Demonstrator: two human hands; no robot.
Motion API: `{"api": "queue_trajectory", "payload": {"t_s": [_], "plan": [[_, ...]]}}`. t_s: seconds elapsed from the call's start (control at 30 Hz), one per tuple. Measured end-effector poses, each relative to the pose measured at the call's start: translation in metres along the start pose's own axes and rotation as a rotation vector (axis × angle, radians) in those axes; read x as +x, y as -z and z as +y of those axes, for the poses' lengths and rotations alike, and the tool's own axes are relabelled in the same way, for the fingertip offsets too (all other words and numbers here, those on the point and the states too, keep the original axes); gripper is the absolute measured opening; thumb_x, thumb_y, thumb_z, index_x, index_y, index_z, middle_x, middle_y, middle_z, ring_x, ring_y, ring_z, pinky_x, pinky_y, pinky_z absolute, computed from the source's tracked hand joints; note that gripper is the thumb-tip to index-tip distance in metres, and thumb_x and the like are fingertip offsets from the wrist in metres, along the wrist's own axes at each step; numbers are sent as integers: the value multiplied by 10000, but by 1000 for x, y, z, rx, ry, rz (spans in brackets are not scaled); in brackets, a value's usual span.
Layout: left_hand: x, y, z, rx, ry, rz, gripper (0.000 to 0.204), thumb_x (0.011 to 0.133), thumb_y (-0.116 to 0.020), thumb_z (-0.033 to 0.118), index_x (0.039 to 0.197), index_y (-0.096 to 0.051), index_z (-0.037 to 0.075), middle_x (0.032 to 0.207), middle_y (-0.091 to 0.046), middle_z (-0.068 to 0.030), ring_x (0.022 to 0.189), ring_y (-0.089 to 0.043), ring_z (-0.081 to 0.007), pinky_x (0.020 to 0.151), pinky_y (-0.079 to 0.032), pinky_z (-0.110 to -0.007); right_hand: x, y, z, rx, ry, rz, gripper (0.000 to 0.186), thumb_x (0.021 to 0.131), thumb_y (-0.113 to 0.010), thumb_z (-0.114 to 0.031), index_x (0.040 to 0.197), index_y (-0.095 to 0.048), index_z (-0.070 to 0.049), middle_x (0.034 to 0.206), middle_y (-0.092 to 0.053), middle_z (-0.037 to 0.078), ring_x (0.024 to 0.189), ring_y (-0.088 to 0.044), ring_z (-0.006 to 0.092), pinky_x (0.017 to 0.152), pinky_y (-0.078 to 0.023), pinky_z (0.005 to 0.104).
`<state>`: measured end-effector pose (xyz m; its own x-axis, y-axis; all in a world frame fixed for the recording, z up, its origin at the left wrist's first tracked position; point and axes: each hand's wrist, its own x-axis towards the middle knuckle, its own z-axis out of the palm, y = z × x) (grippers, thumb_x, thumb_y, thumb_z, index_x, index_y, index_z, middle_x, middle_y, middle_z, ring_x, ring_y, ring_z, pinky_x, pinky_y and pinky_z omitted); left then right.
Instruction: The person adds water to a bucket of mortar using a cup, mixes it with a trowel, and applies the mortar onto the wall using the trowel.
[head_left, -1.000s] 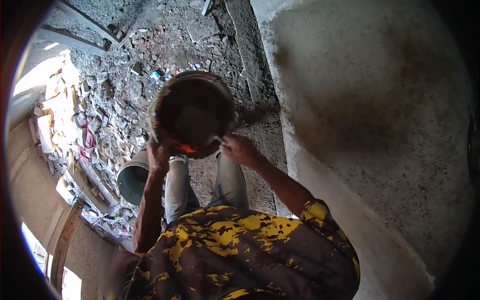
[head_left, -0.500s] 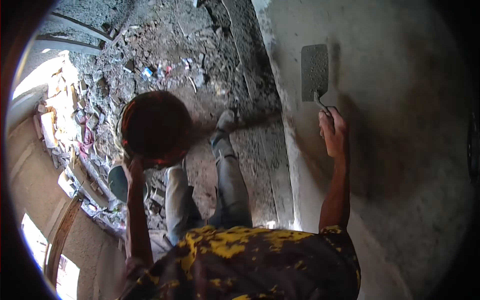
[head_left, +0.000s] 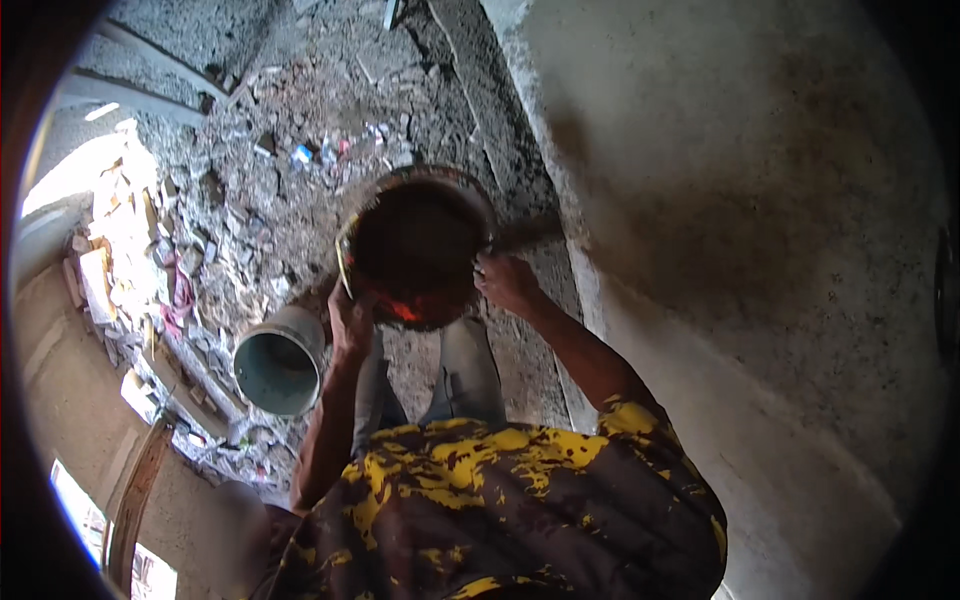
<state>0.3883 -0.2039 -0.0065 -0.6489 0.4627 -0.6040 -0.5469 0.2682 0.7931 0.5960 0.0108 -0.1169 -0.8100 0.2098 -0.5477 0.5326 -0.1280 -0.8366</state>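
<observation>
My left hand (head_left: 351,318) is closed on the near left edge of a round, dark bucket (head_left: 438,178) with a red-orange patch inside, held in front of my legs. At the bucket's right rim is my right hand (head_left: 507,282), its fingers curled. It had a trowel in it half a second ago; the blade is now out of sight, apparently in the dark of the bucket. What lies inside the bucket is too dark to make out.
A pale bucket (head_left: 306,328) stands on the ground by my left forearm. Rubble (head_left: 190,245) and scraps cover the floor to the left. Along my right runs a grey plastered wall (head_left: 730,130) with darker damp patches.
My right hand has come down and left from the wall to the bucket, and the trowel blade has gone from sight. My left hand has brought the bucket to the right.
</observation>
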Motion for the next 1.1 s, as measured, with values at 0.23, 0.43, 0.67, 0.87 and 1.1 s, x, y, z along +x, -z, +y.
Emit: {"api": "queue_trajectory", "payload": {"t_s": [0.23,0.43,0.67,0.87,1.1], "plan": [[-22,76,9,-54,113,182,222,787,-586,23,1009,-586,32,876,-614,-14,759,-566,-119,715,-475,-279,-32,-74,-102,-731,232,109,268,847,-591,-266,1004,-549,-52,781,-588,152,622,-600,261,565,-494,368],[-17,152,-61,192,67,403,310,774,-545,33,1082,-575,24,917,-610,-19,790,-580,-125,715,-475,-274,10,-31,-81,286,-361,-400,309,866,-585,-272,1067,-604,-39,724,-550,-4,589,-515,115,534,-454,278],[3,81,-64,76,36,506,357,749,-546,65,1103,-564,24,924,-605,-43,735,-588,-140,656,-504,-291,-71,220,-58,-170,-149,694,331,917,-545,-344,1016,-576,-30,731,-576,5,577,-487,127,532,-407,274],[-24,47,-54,68,117,295,366,745,-564,29,1110,-554,15,927,-597,-24,798,-577,-136,715,-487,-284,-133,102,-138,-785,-95,416,236,884,-559,-252,955,-578,-28,901,-598,181,723,-599,345,616,-482,419],[-24,-27,-32,192,24,67,258,806,-548,58,1054,-585,1,886,-595,-2,771,-503,-94,688,-433,-260,-7,0,14,-890,-128,-12,124,810,-580,-189,846,-566,-71,844,-592,135,741,-619,322,628,-503,447]]}}
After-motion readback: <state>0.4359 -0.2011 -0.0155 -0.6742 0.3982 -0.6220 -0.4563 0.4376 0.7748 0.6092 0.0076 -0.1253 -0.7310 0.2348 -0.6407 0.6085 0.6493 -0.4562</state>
